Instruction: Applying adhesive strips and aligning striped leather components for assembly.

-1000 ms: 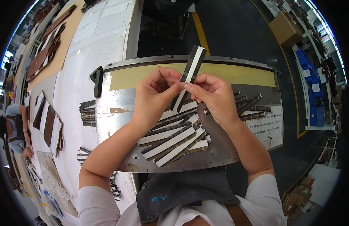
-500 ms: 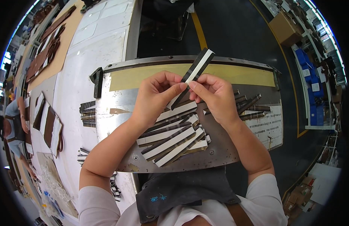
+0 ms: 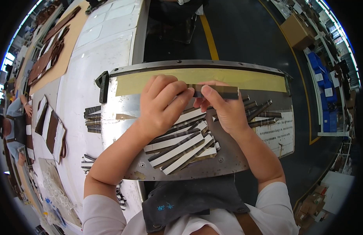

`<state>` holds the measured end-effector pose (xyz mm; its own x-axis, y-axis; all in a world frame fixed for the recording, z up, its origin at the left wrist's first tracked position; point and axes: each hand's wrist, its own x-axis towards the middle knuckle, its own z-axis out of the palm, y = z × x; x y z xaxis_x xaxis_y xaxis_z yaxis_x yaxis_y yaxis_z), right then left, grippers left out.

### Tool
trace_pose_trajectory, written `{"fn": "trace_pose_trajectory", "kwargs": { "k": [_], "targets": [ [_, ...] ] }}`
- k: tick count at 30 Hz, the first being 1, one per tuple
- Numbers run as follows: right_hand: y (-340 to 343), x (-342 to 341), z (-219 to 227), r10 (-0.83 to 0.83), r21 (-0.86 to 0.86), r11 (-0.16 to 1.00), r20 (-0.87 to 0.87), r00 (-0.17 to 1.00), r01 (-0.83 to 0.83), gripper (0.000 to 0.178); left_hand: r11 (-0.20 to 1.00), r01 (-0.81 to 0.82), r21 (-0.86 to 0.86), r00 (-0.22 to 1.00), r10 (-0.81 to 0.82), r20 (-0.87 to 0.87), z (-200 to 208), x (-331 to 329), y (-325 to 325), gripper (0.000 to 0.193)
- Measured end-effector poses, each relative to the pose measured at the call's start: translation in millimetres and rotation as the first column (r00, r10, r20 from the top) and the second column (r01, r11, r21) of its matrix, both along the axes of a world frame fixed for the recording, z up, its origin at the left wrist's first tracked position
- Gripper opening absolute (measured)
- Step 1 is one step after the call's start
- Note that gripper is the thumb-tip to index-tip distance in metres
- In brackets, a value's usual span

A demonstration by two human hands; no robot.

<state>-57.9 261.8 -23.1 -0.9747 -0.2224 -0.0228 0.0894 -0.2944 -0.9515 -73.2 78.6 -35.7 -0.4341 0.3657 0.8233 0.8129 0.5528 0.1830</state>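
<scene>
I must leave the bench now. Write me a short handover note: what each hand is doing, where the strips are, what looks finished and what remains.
Left hand: pinches the left end of a dark strip, held level over the yellow band of the metal plate.
Right hand: grips the same strip from below, thumb on top.
Pale strips: fanned pile on the plate, under the hands.
Dark strips: loose group on the plate, right of the hands.
Done: cannot tell from the piles.
Left: the strip in hand is not yet laid down.
</scene>
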Motion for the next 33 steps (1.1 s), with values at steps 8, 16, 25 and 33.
{"fn": "trace_pose_trajectory", "kwargs": {
  "k": [8, 16, 25, 33],
  "targets": [
    [5.8, -2.6, -0.4, -0.066, -0.014, 0.998, 0.000, 0.998, 0.066, 0.020, 0.890, -0.038, 0.454, 0.773, -0.262, 0.578, -1.0, 5.1, 7.6, 0.009],
    [6.9, -0.8, -3.7, -0.051, -0.051, 0.997, -0.002, 0.999, 0.050, 0.018, 0.737, -0.149, 0.659, 0.444, -0.545, 0.711, -1.3, 7.2, 4.6, 0.017],
    [6.3, -1.6, -3.7, -0.058, -0.053, 0.997, -0.011, 0.998, 0.057, 0.018, 0.707, -0.168, 0.687, 0.342, -0.612, 0.713, -5.4, 3.0, 3.6, 0.019],
    [5.2, -1.2, 5.8, -0.058, -0.038, 0.998, 0.006, 0.998, 0.058, 0.017, 0.709, -0.173, 0.684, 0.393, -0.587, 0.708, -3.5, 6.1, 2.0, 0.017]
  ]
}}
